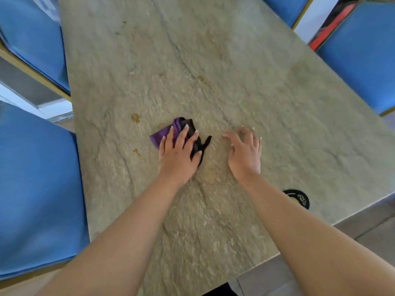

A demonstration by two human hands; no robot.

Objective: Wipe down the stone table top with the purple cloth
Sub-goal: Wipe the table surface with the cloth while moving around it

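Flat left hand [178,155] presses bunched purple cloth [157,138], right hand [245,154] spread empty on table [235,60]; small wad may skip brown stains [135,117] beside it.

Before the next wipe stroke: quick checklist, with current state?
1. Grip on cloth: left hand lies flat on the purple cloth, fingers straight. ok.
2. Cloth on the surface: it lies bunched on the table. ok.
3. Free hand out of the way: right hand rests on the stone beside the cloth, fingers spread, not touching it. ok.
4. Surface clean: brown spots show just left of the cloth. not ok.
5. Obstacles: a black coaster sits near the right edge, apart from both hands. ok.
6. Cloth damp enough: cannot tell.
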